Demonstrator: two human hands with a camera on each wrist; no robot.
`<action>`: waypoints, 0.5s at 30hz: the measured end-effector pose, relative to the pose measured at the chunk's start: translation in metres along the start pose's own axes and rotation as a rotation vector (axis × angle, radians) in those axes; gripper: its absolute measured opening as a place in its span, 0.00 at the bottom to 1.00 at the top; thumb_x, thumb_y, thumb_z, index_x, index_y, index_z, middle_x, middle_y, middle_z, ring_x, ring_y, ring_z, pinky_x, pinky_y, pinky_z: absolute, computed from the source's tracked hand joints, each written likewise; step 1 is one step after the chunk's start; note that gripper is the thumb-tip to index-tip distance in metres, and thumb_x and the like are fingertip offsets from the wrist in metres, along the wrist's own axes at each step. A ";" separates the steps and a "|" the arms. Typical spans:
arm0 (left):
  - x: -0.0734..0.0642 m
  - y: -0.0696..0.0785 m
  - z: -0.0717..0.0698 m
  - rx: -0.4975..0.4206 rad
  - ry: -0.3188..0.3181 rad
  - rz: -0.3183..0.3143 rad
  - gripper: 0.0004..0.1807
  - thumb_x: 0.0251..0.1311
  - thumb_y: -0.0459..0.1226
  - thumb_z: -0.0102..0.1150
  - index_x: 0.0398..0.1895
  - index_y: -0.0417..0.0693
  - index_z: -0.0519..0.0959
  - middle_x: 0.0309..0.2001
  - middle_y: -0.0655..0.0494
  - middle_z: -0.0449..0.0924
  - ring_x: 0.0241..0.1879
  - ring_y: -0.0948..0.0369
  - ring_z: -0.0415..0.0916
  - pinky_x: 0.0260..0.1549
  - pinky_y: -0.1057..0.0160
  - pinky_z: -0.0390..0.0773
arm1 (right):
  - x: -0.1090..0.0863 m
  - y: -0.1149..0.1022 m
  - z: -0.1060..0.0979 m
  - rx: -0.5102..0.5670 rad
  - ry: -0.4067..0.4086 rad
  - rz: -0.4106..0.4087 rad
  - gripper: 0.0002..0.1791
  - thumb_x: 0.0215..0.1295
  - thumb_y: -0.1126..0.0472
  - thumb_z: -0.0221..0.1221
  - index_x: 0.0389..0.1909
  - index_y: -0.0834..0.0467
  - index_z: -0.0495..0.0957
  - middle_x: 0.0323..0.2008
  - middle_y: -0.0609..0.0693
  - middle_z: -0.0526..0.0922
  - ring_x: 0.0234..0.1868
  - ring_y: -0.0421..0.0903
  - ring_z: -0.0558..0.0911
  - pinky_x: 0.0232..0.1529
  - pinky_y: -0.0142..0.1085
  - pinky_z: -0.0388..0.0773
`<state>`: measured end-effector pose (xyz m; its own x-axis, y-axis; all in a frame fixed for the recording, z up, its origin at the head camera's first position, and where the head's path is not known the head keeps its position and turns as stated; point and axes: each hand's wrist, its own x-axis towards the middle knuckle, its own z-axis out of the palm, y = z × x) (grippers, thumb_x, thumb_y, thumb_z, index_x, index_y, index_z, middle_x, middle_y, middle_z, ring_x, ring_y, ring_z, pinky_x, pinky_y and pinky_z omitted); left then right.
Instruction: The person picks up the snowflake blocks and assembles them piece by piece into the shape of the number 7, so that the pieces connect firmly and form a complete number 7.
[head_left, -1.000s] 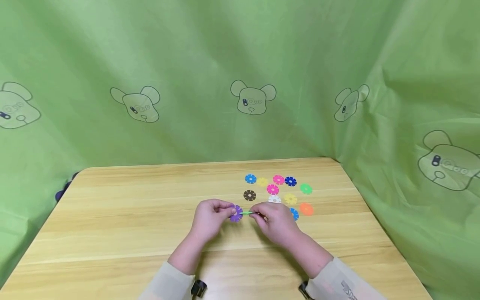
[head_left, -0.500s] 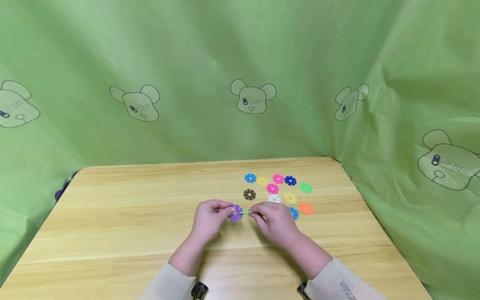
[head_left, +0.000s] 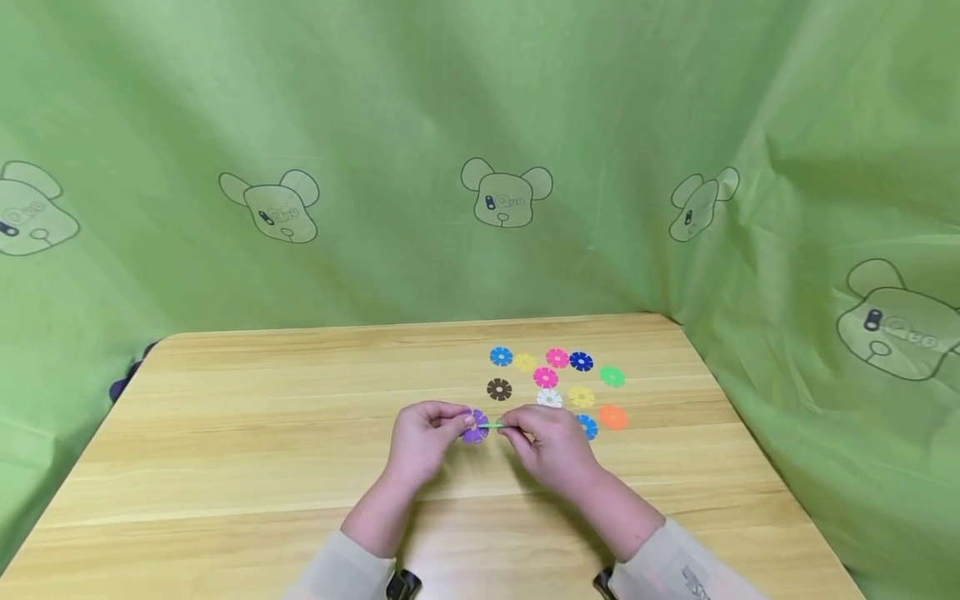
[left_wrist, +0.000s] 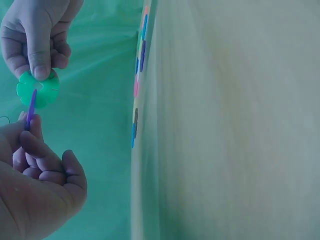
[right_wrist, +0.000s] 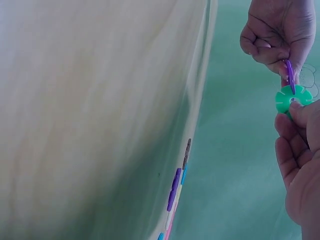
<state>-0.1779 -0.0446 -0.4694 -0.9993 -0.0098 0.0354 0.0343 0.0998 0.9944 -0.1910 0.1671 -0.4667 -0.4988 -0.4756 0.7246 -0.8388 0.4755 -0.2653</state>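
Observation:
Between thumb and fingers my left hand pinches a purple notched snowflake disc, its flat face showing in the head view. Opposite it, my right hand pinches a green snowflake disc, which appears edge-on in the head view. The two discs meet at their slotted rims, roughly at right angles, and overlap a little. In the right wrist view the purple disc reaches into the green disc near its centre hole. Both discs are held above the table.
Several loose snowflake discs lie flat on the wooden table beyond my right hand, among them a brown disc, a white disc and an orange disc. A green curtain stands along the back and sides.
My left hand and the purple disc have shifted slightly right, so less of the green disc shows between the hands. My right hand stays almost still, and both grips are kept.

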 end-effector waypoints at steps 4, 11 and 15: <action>-0.001 0.000 0.001 -0.009 0.008 -0.003 0.06 0.63 0.26 0.70 0.41 0.33 0.88 0.35 0.43 0.90 0.32 0.61 0.86 0.35 0.54 0.89 | 0.001 -0.001 0.000 0.009 0.006 0.004 0.12 0.51 0.77 0.75 0.34 0.62 0.87 0.32 0.53 0.91 0.31 0.48 0.90 0.36 0.33 0.88; -0.002 0.000 0.002 -0.030 0.017 0.010 0.05 0.62 0.25 0.70 0.40 0.31 0.87 0.33 0.42 0.89 0.28 0.63 0.85 0.32 0.54 0.89 | 0.001 -0.002 0.001 0.007 0.008 0.008 0.11 0.52 0.77 0.75 0.35 0.62 0.87 0.32 0.53 0.91 0.31 0.47 0.90 0.35 0.32 0.87; -0.004 -0.001 0.003 -0.030 0.011 0.015 0.06 0.62 0.26 0.71 0.40 0.31 0.87 0.33 0.43 0.89 0.28 0.58 0.85 0.29 0.57 0.88 | 0.000 -0.002 0.001 0.008 -0.007 0.021 0.11 0.53 0.76 0.75 0.35 0.62 0.87 0.33 0.53 0.91 0.31 0.47 0.90 0.35 0.31 0.87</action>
<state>-0.1743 -0.0418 -0.4703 -0.9985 -0.0194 0.0511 0.0496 0.0703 0.9963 -0.1894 0.1656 -0.4671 -0.5174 -0.4708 0.7146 -0.8301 0.4792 -0.2852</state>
